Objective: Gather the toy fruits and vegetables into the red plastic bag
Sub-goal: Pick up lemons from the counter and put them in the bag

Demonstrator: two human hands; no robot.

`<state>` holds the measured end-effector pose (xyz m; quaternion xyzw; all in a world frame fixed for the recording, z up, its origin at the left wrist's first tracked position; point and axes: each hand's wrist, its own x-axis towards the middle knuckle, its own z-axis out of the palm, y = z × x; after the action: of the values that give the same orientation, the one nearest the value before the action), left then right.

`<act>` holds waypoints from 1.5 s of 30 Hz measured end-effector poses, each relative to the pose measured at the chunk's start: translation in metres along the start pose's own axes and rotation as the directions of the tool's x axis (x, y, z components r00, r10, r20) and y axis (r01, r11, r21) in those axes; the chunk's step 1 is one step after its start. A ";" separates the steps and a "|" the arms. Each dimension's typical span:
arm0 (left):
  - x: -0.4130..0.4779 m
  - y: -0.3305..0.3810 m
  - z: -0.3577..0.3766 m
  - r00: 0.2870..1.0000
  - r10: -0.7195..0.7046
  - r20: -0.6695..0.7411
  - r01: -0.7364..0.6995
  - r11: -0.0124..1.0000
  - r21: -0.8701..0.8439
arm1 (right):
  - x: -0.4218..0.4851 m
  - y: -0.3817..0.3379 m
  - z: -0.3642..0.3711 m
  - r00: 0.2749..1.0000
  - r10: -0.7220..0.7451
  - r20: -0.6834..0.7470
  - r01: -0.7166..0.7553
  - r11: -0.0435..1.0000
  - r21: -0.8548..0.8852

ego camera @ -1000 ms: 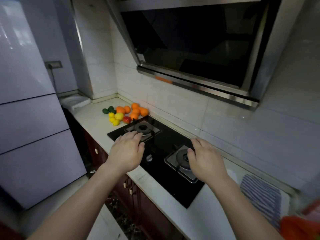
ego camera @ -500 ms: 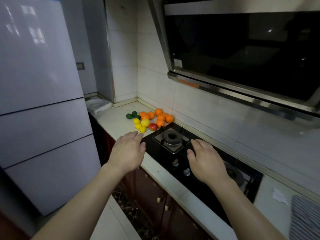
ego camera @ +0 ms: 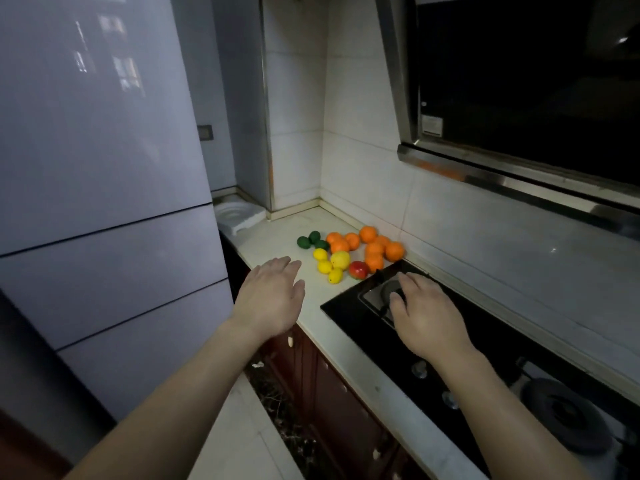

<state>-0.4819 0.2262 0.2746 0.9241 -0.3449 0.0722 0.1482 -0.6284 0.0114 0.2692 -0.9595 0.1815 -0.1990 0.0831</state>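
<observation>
**Quantity Listing: Counter Items**

- Orange fruits (ego camera: 367, 233): eight, grouped beyond the right hand (ego camera: 427, 315).
- Yellow lemons (ego camera: 340, 259): four, just ahead of the left hand (ego camera: 268, 299) and to its right.
- Dark green fruits (ego camera: 303, 242): three, further beyond the left hand.
- Red fruit (ego camera: 358, 270): one, just ahead of the right hand's fingertips.
- Stove burners (ego camera: 568, 415): two, one beneath the right hand, one right of its forearm.

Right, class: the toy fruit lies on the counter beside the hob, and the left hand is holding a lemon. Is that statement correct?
Not quite. The head view shows the left hand open and holding nothing. The lemons all lie on the counter beside the hob, with the rest of the toy fruit.
</observation>
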 end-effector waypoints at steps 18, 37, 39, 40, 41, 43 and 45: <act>0.183 -0.124 0.030 1.000 0.008 0.017 -0.007 1.000 -0.022 | 0.198 -0.037 0.102 1.000 -0.006 0.022 0.005 1.000 0.021; 0.330 -0.238 0.087 0.920 0.377 0.110 -0.354 0.917 -0.184 | 0.268 -0.105 0.187 0.933 0.358 -0.013 -0.357 0.926 -0.120; 0.341 -0.232 0.102 0.907 0.400 0.135 -0.370 0.907 -0.200 | 0.268 -0.097 0.196 0.922 0.386 0.004 -0.383 0.916 -0.122; 0.347 -0.229 0.110 0.899 0.412 0.149 -0.380 0.902 -0.204 | 0.268 -0.092 0.201 0.919 0.395 0.008 -0.391 0.912 -0.125; 0.353 -0.226 0.118 0.891 0.424 0.163 -0.389 0.898 -0.208 | 0.270 -0.086 0.207 0.915 0.404 0.014 -0.399 0.909 -0.123; 0.364 -0.219 0.133 0.879 0.436 0.194 -0.397 0.894 -0.207 | 0.274 -0.073 0.218 0.904 0.426 0.036 -0.420 0.901 -0.113; 0.376 -0.212 0.147 0.866 0.449 0.219 -0.412 0.890 -0.193 | 0.281 -0.060 0.230 0.895 0.441 0.061 -0.434 0.895 -0.100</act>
<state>-0.0553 0.0995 0.1764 0.8123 -0.5631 -0.0416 0.1464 -0.2746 -0.0207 0.1734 -0.9040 0.3973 -0.1278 0.0929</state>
